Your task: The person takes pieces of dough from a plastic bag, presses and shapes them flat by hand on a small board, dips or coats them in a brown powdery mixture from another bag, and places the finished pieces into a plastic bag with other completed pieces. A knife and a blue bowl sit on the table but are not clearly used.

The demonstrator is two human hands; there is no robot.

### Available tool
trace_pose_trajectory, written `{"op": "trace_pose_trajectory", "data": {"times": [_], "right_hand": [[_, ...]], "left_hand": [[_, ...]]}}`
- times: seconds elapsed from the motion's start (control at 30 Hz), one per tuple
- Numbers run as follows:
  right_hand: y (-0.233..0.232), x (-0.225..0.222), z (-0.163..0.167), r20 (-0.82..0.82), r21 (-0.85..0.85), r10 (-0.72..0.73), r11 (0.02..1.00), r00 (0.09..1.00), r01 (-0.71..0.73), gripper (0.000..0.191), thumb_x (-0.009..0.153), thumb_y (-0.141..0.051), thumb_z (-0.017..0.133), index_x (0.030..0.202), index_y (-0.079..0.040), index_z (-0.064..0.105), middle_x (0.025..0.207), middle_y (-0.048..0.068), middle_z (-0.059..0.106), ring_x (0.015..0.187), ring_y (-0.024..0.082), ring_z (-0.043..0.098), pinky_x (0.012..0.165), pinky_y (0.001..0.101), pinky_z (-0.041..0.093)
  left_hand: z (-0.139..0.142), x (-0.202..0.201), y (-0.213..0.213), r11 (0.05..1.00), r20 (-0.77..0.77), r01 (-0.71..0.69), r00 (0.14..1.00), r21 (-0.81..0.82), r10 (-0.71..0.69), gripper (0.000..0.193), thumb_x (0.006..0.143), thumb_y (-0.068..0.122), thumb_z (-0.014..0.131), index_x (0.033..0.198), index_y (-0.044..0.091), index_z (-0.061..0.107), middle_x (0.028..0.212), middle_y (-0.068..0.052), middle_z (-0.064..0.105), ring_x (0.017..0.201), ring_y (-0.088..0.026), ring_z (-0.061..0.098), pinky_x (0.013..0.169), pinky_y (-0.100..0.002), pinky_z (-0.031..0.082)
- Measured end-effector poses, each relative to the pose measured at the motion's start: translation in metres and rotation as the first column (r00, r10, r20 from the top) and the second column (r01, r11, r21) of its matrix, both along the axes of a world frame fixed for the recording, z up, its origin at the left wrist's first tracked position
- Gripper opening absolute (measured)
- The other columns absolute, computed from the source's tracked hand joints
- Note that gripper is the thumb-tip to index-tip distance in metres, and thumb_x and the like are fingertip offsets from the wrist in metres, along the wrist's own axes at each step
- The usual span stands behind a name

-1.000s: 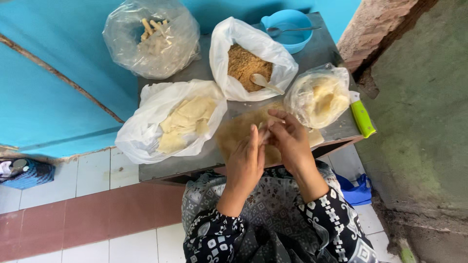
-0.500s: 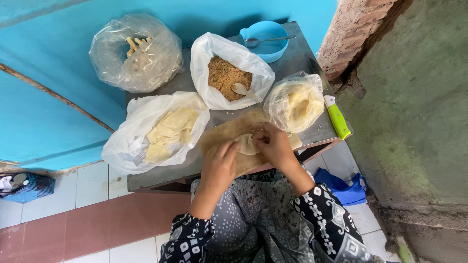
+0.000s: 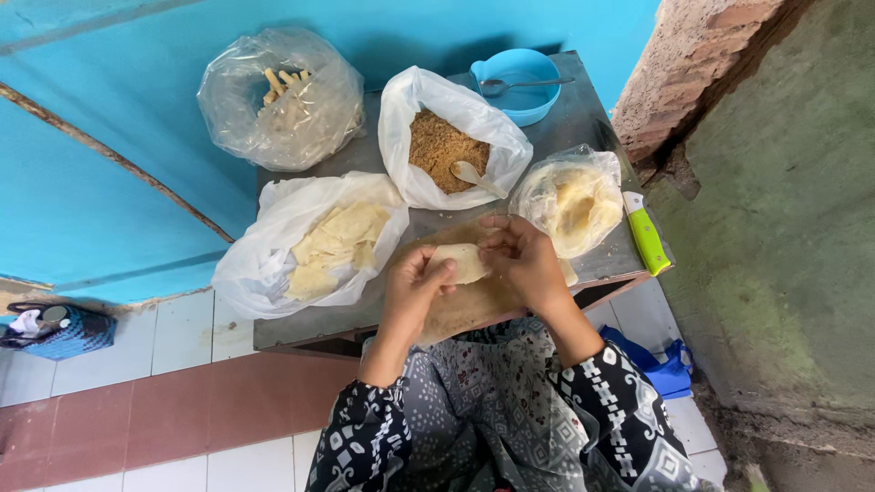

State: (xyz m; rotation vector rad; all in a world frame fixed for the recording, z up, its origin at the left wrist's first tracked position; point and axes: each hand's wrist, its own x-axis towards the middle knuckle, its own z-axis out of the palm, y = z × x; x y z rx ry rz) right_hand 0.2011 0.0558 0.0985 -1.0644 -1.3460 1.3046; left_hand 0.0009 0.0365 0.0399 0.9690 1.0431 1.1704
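My left hand [image 3: 415, 284] and my right hand [image 3: 523, 259] together hold a pale folded pastry wrapper [image 3: 462, 262] just above a wooden board [image 3: 465, 305] on a grey metal table [image 3: 319, 321]. Left of my hands, a white plastic bag [image 3: 273, 246] holds several flat pale wrapper pieces [image 3: 333, 244]. Beyond my hands an open white bag [image 3: 428, 128] contains brown crumbly filling [image 3: 442, 146] with a small spoon [image 3: 476, 176] in it. To the right sits a clear bag of round pale sheets [image 3: 571, 199].
A clear bag with several rolled sticks [image 3: 281, 98] stands at the table's far left. A blue bowl with a metal spoon [image 3: 519, 84] is at the back. A green-handled knife [image 3: 644, 235] lies on the right edge. Brick wall right, blue wall behind, tiled floor left.
My hands have drawn slightly toward me over the board and keep working the wrapper, which looks more folded. The view shifted a little; the bags have not moved.
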Motion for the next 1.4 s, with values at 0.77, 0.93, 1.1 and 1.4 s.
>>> {"op": "trace_pose_trajectory", "data": {"times": [0.77, 0.93, 1.1, 1.4], "right_hand": [[-0.007, 0.082, 0.027, 0.558, 0.470, -0.442, 0.866, 0.703, 0.171, 0.021, 0.095, -0.003, 0.069, 0.115, -0.007, 0.072, 0.103, 0.010, 0.071, 0.079, 0.023, 0.069, 0.072, 0.0389, 0.056], [-0.004, 0.081, 0.038, 0.686, 0.509, -0.332, 0.855, 0.648, -0.100, 0.046, 0.074, -0.002, 0.076, 0.119, -0.003, 0.065, 0.097, 0.014, 0.069, 0.082, 0.027, 0.068, 0.071, 0.0398, 0.055], [-0.001, 0.065, 0.038, 0.732, 0.540, -0.461, 0.842, 0.502, -0.014, 0.035, 0.085, 0.000, 0.074, 0.119, -0.006, 0.065, 0.093, 0.011, 0.073, 0.085, 0.029, 0.072, 0.074, 0.0397, 0.057], [0.011, -0.081, 0.059, 0.394, 0.466, -0.089, 0.877, 0.915, -0.115, 0.035, 0.092, 0.004, 0.066, 0.127, -0.001, 0.061, 0.094, 0.011, 0.074, 0.084, 0.021, 0.077, 0.077, 0.0306, 0.061]], "left_hand": [[0.049, 0.022, -0.039, 0.948, -0.899, 0.025, 0.327, 0.318, 0.293, 0.030, 0.094, 0.017, 0.063, 0.123, 0.008, 0.065, 0.114, -0.015, 0.063, 0.093, -0.036, 0.069, 0.074, -0.049, 0.056], [0.050, 0.017, -0.043, 0.923, -0.869, 0.010, 0.340, 0.385, 0.359, 0.043, 0.090, 0.018, 0.067, 0.129, 0.003, 0.061, 0.123, -0.017, 0.061, 0.095, -0.037, 0.069, 0.073, -0.047, 0.057], [0.048, 0.003, -0.050, 0.907, -0.833, -0.039, 0.381, 0.419, 0.401, 0.036, 0.091, 0.019, 0.067, 0.125, 0.006, 0.064, 0.124, -0.015, 0.063, 0.096, -0.037, 0.069, 0.073, -0.045, 0.057], [0.034, -0.019, -0.082, 0.916, -0.794, -0.146, 0.459, 0.374, 0.398, 0.025, 0.096, 0.020, 0.065, 0.119, 0.012, 0.069, 0.115, -0.009, 0.066, 0.078, -0.032, 0.072, 0.065, -0.041, 0.057]]}}
